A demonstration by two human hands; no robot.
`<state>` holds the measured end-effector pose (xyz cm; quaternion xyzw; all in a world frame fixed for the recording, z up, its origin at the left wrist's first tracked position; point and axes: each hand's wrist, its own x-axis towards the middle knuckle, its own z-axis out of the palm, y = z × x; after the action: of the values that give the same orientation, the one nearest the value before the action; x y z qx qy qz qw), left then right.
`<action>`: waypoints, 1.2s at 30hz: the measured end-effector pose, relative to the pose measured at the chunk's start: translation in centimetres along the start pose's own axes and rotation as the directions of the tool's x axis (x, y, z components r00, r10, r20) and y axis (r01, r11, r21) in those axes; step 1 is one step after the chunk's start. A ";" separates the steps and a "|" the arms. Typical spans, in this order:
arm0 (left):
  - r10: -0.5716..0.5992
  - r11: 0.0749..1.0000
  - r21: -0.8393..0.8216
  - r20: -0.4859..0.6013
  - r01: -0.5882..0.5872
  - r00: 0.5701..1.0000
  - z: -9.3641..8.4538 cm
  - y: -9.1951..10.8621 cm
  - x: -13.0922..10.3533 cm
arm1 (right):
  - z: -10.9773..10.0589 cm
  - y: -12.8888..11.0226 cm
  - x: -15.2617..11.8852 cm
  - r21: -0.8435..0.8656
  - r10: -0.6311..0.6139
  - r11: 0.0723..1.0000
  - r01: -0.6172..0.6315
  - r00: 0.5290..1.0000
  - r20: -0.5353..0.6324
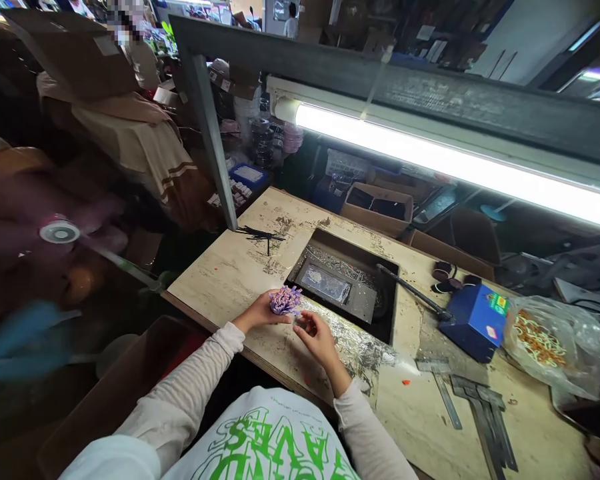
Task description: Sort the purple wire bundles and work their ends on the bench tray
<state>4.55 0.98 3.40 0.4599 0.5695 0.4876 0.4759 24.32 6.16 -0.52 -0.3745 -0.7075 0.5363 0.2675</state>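
Observation:
A bundle of thin purple and pink pieces (285, 301) is gripped in my left hand (261, 313), above the worktable's near edge. Close to the right side of the bundle is my right hand (317, 335), its fingers curled with thumb and fingertips near each other. Whatever those fingertips may hold is too small to make out. Behind my hands, a dark rectangular recess (393, 313) in the tabletop holds a metal plate and scattered bits.
On the worktable (205, 273) lie black strips (260, 233) at the back left. To the right are a blue box (475, 320) with a dark bar, a plastic bag of rings (540, 337) and metal squares (485, 407). A tube lamp (430, 153) hangs above. Fans stand left.

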 end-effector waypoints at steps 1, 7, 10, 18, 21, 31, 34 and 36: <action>-0.022 1.000 -0.015 -0.021 0.021 1.000 0.7 0.2 -0.1 | 0.5 -0.2 0.1 -0.056 -0.061 0.997 0.060 0.998 -0.031; -0.124 0.987 -0.132 -0.235 0.094 0.964 5.2 2.7 -1.7 | 2.7 -2.5 0.6 0.112 -0.163 0.981 0.155 0.985 0.060; -0.030 0.991 -0.133 -0.062 0.022 0.998 4.9 5.1 -2.2 | 2.2 -3.4 0.6 0.205 -0.129 0.975 0.091 0.974 0.183; -0.041 0.995 -0.087 0.132 0.053 0.990 3.5 7.3 -2.9 | 1.0 -4.1 0.1 0.179 -0.063 0.984 -0.004 0.928 0.368; -0.067 0.988 -0.135 0.077 0.077 0.995 4.1 6.9 -3.0 | 1.1 -4.2 -0.1 0.245 -0.008 0.964 -0.104 0.908 0.419; -0.088 0.988 -0.131 -0.019 0.084 0.996 4.6 7.4 -3.0 | 1.3 -4.6 -0.6 0.416 0.086 0.845 -0.337 0.852 0.517; -0.087 0.989 -0.120 -0.031 0.082 0.996 4.7 7.0 -3.0 | 1.4 -4.6 -0.8 0.435 0.094 0.826 -0.360 0.847 0.523; -0.078 0.991 -0.109 -0.039 0.074 0.996 4.8 6.8 -3.2 | 1.4 -4.7 -0.8 0.426 0.081 0.836 -0.345 0.846 0.526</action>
<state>10.09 -0.87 10.14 0.4011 0.5696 0.5088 0.5058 22.62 4.03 3.60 -0.2226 -0.5379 0.8062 0.1052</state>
